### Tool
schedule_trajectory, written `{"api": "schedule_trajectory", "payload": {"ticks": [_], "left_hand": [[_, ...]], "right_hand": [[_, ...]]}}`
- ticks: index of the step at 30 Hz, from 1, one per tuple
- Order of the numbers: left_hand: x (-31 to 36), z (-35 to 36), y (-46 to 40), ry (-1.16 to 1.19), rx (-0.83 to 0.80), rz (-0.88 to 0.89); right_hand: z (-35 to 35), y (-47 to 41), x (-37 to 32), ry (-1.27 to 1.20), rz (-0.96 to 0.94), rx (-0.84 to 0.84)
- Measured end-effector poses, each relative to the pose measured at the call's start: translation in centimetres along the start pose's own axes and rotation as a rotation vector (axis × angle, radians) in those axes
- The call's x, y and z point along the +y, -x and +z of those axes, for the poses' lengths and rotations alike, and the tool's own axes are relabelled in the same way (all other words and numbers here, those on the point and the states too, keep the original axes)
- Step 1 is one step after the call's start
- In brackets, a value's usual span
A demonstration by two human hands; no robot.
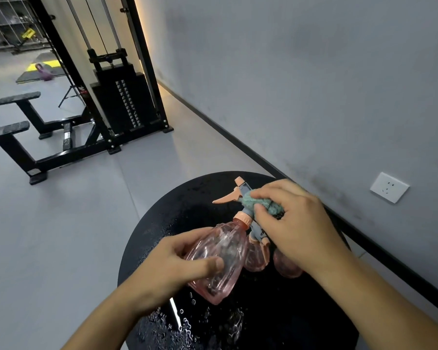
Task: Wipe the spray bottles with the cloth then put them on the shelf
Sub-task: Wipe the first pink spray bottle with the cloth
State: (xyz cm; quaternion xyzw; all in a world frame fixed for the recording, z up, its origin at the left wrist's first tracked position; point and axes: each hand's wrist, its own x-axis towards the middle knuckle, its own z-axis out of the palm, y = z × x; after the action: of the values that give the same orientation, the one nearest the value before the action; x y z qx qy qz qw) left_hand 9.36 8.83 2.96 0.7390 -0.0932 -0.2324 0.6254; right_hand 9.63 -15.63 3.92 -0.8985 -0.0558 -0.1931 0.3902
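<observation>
Grey gym floor (86, 223) and a grey wall (314, 72) with a white socket (389, 187) frame the scene; a black cable machine with a weight stack (123, 97) stands at upper left, near the wall. Round black tabletop (162, 223), speckled with water droplets, fills the lower centre. Held above it, tilted with its nozzle pointing up and away, is a pink translucent spray bottle (220, 261). Left hand (167, 263): grip clamped around the bottle's body, thumb across the near face. Right hand (296, 223): grip closed on a bunched teal cloth (261, 202), which is pressed against the bottle's grey-and-peach spray head (238, 193), just behind the trigger. Two more pink spray bottles (256, 258) rest on the tabletop beneath the right hand, partly hidden by it; one shows its grey head and peach trigger beside the held bottle's neck. A purple kettlebell (44, 72) sits on a distant mat.
</observation>
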Motion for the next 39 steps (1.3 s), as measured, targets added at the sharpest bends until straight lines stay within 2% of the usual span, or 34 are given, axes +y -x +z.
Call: {"api": "schedule_trajectory", "payload": {"ticks": [3,6,10,14,19,22,26,30,34,39], "left_hand": [[0.0,-0.1,0.0,-0.004,0.007,0.0],[0.1,-0.2,0.0,0.0,-0.018,0.001],[0.3,0.2,0.1,-0.089,-0.08,-0.015],[0.2,0.4,0.0,-0.111,-0.034,-0.001],[-0.1,0.2,-0.1,-0.083,-0.028,-0.025],[-0.1,0.3,-0.3,-0.107,-0.068,-0.023],[-0.1,0.3,-0.3,-0.105,-0.013,-0.006],[-0.1,0.5,-0.3,-0.135,-0.013,-0.005],[0.4,0.9,-0.1,-0.171,-0.015,-0.008],[0.6,0.9,-0.1,-0.17,0.008,0.01]], "right_hand": [[0.2,0.1,-0.2,0.017,0.005,-0.07],[-0.1,-0.6,0.6,0.001,0.073,0.003],[0.0,-0.3,0.1,-0.002,0.029,0.018],[0.0,-0.4,0.1,-0.005,0.037,0.062],[0.1,-0.2,0.5,0.023,0.084,-0.029],[-0.1,-0.3,0.3,-0.005,0.058,0.029],[-0.4,-0.3,0.3,0.001,0.079,0.07],[0.2,0.0,0.1,0.013,0.075,0.026],[1.5,0.7,-0.7,0.053,-0.02,-0.12],[0.8,0.1,-0.1,0.022,0.047,0.001]]}}
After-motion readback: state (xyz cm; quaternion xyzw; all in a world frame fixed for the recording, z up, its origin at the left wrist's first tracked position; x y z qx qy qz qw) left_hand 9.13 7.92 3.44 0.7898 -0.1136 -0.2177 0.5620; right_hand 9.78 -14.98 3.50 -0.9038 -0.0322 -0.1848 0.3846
